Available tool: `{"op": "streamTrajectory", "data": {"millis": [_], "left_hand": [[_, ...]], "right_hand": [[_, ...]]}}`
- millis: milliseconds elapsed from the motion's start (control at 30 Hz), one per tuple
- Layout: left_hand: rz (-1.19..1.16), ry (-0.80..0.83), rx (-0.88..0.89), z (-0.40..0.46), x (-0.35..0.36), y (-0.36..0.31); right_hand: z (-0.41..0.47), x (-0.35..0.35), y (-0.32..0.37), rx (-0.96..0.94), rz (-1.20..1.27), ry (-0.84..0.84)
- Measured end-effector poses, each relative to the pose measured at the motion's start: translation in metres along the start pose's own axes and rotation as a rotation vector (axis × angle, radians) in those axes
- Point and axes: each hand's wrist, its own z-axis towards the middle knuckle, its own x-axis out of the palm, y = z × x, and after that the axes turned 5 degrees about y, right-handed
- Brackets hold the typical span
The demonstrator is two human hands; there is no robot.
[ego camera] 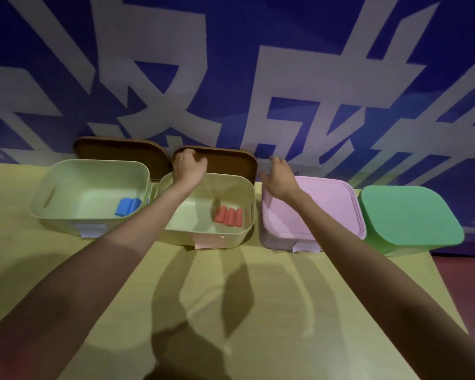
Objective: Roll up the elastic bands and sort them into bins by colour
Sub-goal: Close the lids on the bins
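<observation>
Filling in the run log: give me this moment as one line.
left hand grips brown lid behind red-rolls bin | right hand open above pink lid | blue rolls binned

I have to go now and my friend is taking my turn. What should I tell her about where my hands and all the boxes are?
Left hand: fingers curled over the top edge of the brown lid that stands behind the middle bin.
Right hand: open, reaching toward that lid's right corner, above the back of the pink box.
Things: blue rolls lie in the left bin; red rolls lie in the middle bin. Another brown lid leans behind the left bin.
Done: the bands in view are rolled and sorted.
Left: probably putting the lids on the two open bins. The pink box and green box are shut.
</observation>
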Motion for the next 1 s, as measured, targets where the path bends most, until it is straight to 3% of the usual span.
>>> {"op": "streamTrajectory", "data": {"millis": [267, 400, 500, 600, 767, 1000], "left_hand": [[-0.069, 0.032, -0.085, 0.054, -0.015, 0.025], [-0.044, -0.006, -0.123, 0.062, -0.019, 0.033], [-0.070, 0.058, -0.166, 0.065, -0.022, 0.037], [-0.126, 0.090, -0.171, 0.068, -0.026, 0.041], [-0.207, 0.098, -0.241, 0.067, -0.034, 0.038], [-0.422, 0.009, -0.262, 0.050, -0.048, 0.032]], "right_hand": [[0.059, 0.016, 0.028, 0.120, 0.242, 0.054], [0.067, 0.026, 0.028, 0.147, 0.227, 0.108], [0.069, 0.030, 0.025, 0.164, 0.195, 0.158], [0.067, 0.033, 0.026, 0.145, 0.321, 0.202], [0.065, 0.036, 0.026, 0.079, 0.299, 0.145], [0.035, 0.024, 0.025, -0.058, 0.236, -0.064]]}}
